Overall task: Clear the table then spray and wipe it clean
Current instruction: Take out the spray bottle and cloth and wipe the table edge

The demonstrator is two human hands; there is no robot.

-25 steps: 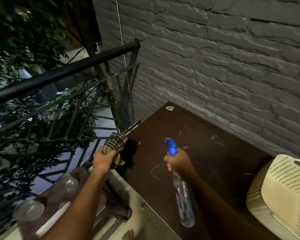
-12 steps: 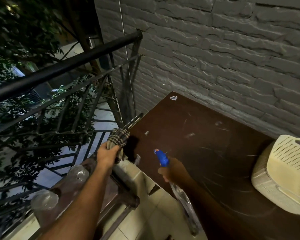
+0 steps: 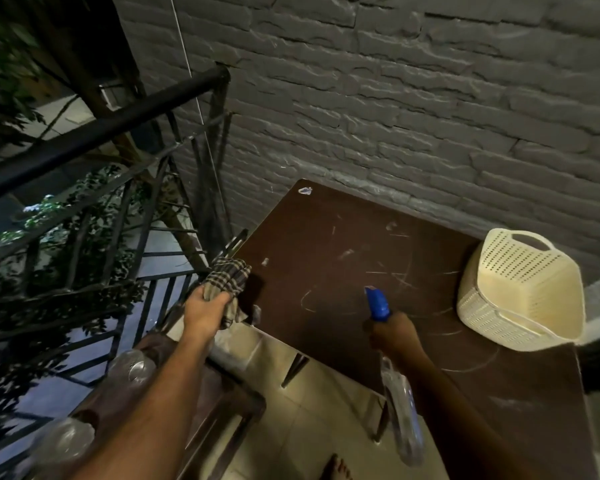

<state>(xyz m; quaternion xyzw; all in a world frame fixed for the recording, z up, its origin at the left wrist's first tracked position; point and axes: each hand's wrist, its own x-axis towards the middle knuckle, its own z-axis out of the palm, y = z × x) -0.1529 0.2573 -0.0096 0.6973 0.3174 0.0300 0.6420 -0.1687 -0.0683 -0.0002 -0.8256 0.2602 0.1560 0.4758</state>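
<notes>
A dark brown table [image 3: 343,306] with pale scratches and smears stands against a grey brick wall. My left hand [image 3: 205,308] grips a bunched checked cloth [image 3: 230,277] at the table's left edge. My right hand [image 3: 394,336] holds a clear spray bottle [image 3: 402,424] by its neck, its blue nozzle [image 3: 376,301] pointing over the tabletop and its body hanging down toward me. A small crumpled scrap [image 3: 305,191] lies at the table's far left corner.
A cream perforated plastic basket [image 3: 520,292] lies tipped on the table's right side. A black metal railing [image 3: 94,140] runs along the left, with foliage beyond. Clear plastic bottles [image 3: 132,367] stand on a low stool at lower left. Tiled floor [image 3: 312,410] lies below.
My view has shifted back and down, showing more of the table. My right hand with the spray bottle has moved right over the tabletop. My left hand keeps the cloth at the left edge.
</notes>
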